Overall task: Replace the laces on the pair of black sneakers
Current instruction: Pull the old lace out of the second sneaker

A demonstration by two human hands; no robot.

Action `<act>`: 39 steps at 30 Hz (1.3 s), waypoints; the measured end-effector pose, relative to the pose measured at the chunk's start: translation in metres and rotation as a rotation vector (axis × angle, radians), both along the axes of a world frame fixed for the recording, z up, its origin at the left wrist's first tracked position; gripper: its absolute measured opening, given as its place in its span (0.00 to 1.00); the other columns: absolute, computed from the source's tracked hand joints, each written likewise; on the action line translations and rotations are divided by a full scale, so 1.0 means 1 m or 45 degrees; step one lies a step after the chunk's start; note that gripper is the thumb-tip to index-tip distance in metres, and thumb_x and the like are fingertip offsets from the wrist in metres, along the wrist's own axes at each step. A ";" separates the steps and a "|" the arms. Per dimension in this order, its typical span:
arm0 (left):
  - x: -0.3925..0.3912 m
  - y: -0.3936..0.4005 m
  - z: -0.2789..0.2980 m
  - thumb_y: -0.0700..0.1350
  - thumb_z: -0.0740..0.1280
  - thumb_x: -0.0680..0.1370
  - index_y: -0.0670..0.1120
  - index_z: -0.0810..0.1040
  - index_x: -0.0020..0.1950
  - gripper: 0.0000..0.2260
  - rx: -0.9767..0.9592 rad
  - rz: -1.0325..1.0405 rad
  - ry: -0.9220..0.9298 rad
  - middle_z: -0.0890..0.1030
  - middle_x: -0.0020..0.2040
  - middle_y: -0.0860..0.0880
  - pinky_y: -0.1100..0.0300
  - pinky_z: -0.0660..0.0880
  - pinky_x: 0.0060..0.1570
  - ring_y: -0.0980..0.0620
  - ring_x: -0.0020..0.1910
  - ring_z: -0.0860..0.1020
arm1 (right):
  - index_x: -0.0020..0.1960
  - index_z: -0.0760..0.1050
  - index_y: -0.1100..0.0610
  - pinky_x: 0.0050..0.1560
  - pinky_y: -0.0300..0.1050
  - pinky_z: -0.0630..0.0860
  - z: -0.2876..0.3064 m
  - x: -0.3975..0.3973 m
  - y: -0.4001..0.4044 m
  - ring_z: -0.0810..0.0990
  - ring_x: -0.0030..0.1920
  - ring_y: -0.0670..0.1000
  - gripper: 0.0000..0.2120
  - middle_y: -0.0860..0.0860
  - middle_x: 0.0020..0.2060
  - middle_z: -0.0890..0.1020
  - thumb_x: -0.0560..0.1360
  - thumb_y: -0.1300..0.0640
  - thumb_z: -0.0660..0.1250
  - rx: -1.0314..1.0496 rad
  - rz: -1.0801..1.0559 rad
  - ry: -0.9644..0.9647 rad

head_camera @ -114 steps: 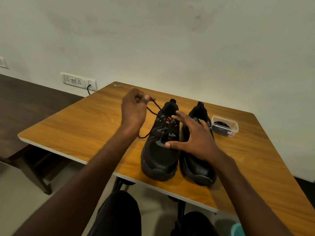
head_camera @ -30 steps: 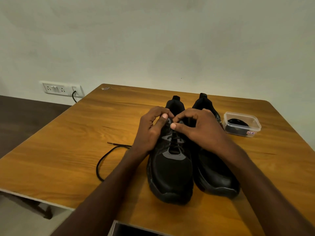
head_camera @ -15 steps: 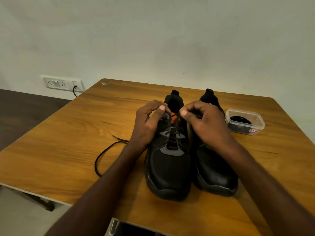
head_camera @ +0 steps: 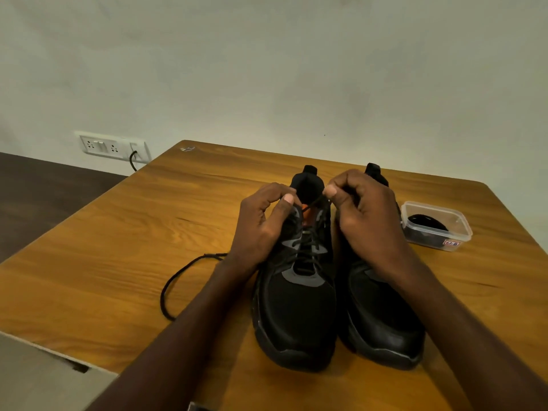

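Across the lower half of the view spreads a wooden table (head_camera: 112, 232), its grain running toward a pale wall (head_camera: 267, 69) behind it, with dark flooring (head_camera: 38, 191) showing off the left edge. On the wall, near the table's far left corner, sits a white socket panel (head_camera: 111, 146) with a black cable (head_camera: 132, 161) hanging from it. Two black sneakers stand side by side on the table with toes pointing toward the person: the left sneaker (head_camera: 296, 310) has a grey band across its tongue and a spot of orange near the top eyelets, and the right sneaker (head_camera: 382, 327) touches it along its inner side. The left hand (head_camera: 264, 223) rests against the left sneaker's upper outer side, fingers curled, thumb and forefinger pressed together at the top eyelets; whether they pinch the lace there cannot be told. The right hand (head_camera: 364, 215) hovers over the gap between the sneakers' collars, fingers curled, pinching a taut stretch of black lace (head_camera: 311, 203) that runs down into the left sneaker's lacing. A loose length of the black lace's tail (head_camera: 178, 274) curves over the table to the left of the left forearm. Just right of the right sneaker stands a clear plastic container (head_camera: 436, 226) holding a dark coiled bundle (head_camera: 427, 222), with a small label (head_camera: 451, 243) on its near wall.
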State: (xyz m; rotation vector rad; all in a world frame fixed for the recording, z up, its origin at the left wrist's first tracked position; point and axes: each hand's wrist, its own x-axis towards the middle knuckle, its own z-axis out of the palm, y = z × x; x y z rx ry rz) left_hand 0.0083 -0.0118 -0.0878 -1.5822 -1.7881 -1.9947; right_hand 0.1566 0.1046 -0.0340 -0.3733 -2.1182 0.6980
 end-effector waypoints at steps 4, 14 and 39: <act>0.000 -0.001 0.000 0.38 0.64 0.83 0.41 0.83 0.48 0.09 0.013 0.044 0.012 0.84 0.49 0.46 0.40 0.76 0.56 0.44 0.56 0.82 | 0.60 0.77 0.52 0.58 0.50 0.77 0.005 0.003 -0.002 0.81 0.50 0.38 0.11 0.43 0.52 0.85 0.85 0.47 0.62 -0.094 0.094 0.013; 0.003 -0.003 0.002 0.39 0.65 0.84 0.41 0.83 0.47 0.09 0.017 0.120 0.049 0.84 0.46 0.46 0.40 0.76 0.52 0.45 0.51 0.82 | 0.48 0.81 0.52 0.52 0.50 0.78 0.002 0.004 0.003 0.80 0.48 0.41 0.04 0.44 0.46 0.82 0.81 0.57 0.69 -0.136 -0.040 0.123; 0.007 -0.006 0.003 0.41 0.63 0.85 0.39 0.82 0.49 0.10 0.022 0.086 0.039 0.83 0.47 0.44 0.39 0.76 0.50 0.42 0.50 0.82 | 0.67 0.78 0.41 0.76 0.70 0.43 0.001 0.000 0.000 0.62 0.79 0.46 0.21 0.39 0.76 0.70 0.84 0.41 0.51 0.589 -0.062 -0.615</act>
